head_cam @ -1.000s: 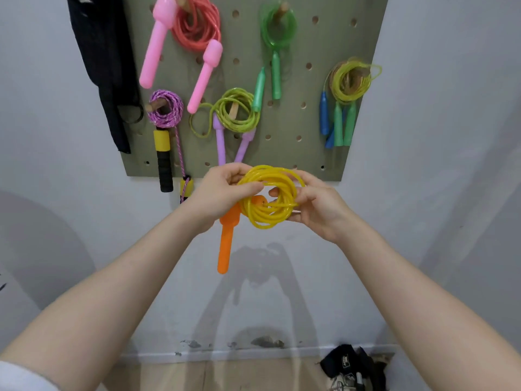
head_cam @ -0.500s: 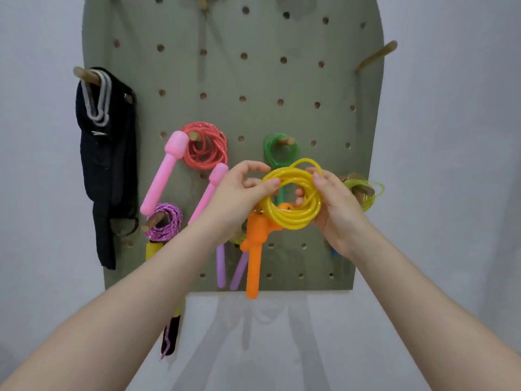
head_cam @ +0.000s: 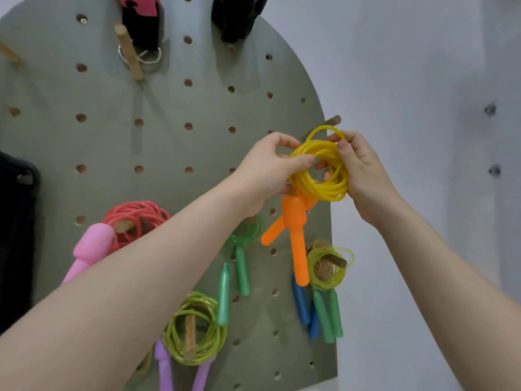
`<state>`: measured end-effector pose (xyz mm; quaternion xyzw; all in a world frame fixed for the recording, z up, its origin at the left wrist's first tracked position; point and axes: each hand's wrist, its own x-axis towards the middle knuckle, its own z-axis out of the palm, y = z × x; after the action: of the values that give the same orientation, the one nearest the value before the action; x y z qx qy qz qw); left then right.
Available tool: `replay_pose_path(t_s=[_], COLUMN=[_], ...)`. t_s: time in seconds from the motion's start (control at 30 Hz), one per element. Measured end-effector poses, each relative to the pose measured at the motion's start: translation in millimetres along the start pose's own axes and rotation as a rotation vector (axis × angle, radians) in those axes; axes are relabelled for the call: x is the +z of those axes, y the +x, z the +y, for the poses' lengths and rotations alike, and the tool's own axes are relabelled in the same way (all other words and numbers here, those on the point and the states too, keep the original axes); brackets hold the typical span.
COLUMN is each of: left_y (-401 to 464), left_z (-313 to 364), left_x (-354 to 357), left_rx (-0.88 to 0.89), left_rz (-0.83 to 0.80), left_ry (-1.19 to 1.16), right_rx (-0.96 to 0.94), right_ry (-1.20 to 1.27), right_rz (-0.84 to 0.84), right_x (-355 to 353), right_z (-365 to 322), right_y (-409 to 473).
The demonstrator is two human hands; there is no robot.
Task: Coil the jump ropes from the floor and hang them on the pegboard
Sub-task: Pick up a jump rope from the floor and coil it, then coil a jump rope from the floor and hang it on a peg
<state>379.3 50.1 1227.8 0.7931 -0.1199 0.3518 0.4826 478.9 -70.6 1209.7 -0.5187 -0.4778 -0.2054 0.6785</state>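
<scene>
A coiled yellow jump rope (head_cam: pixel 320 180) with orange handles (head_cam: pixel 296 227) is held up in front of the grey-green pegboard (head_cam: pixel 158 142). My left hand (head_cam: pixel 267 167) pinches the coil's left side. My right hand (head_cam: pixel 359 170) pinches its right side and top loop. The handles hang down below the coil. The coil's top loop sits just in front of a bare wooden peg (head_cam: pixel 332 121) at the board's right edge; whether it touches the peg I cannot tell.
Other coiled ropes hang on pegs: a red one with pink handles (head_cam: pixel 132 221), a green one (head_cam: pixel 245 235), a lime one with purple handles (head_cam: pixel 194 328), and a yellow-green one with blue and green handles (head_cam: pixel 328 266). Dark straps (head_cam: pixel 234 18) hang at the top. A long bare peg (head_cam: pixel 128 52) sticks out upper left.
Both hands have lifted the yellow coil up and to the right, from mid-board to the peg at the board's right edge. The view has tilted upward.
</scene>
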Motion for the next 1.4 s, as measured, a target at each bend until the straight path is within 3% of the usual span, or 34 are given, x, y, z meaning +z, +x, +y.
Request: replay_pose_path(t_s=[0.27,0.47,0.63,0.77,0.87,0.97,1.1,1.2,1.3,1.4], left_y=[72.8,118.1,142.8,145.8,144.4,135.9,114.5,97.3,70.8,37.3], left_z=[8.1,9.6,-11.4,-38.8,-44.4,-42.9,-43.7,-39.7,-38.0,-42.4], left_x=[18.3,23.7,22.9,18.9,24.6,33.8,39.5,42.3,51.5,75.7], left_rx=[0.241,0.318,0.212,0.21,0.149,0.104,0.078,0.143,0.33,0.503], left_rz=[-0.025,0.029,0.068,0.131,0.187,0.176,0.16,0.235,0.328,0.199], left_ry=[0.133,0.183,0.345,0.604,0.707,0.824,0.729,0.702,0.672,0.61], right_rx=[-0.16,-0.098,0.097,0.041,0.065,0.256,0.23,0.215,0.247,0.288], right_ry=[-0.14,-0.198,-0.251,-0.592,-0.5,-0.311,-0.387,-0.399,-0.481,-0.541], right_rz=[0.388,0.48,0.44,0.396,0.343,0.291,0.286,0.309,0.227,0.114], right_x=[-22.6,-26.5,-21.3,-0.4,8.0,2.2,-10.5,-18.2,-29.3,-47.3], right_z=[6.9,14.9,41.4,79.5,89.2,78.8,69.3,66.4,64.9,67.1], right_y=[59.0,109.7,128.8,118.2,116.3,110.6,75.2,45.4,8.3,-29.9])
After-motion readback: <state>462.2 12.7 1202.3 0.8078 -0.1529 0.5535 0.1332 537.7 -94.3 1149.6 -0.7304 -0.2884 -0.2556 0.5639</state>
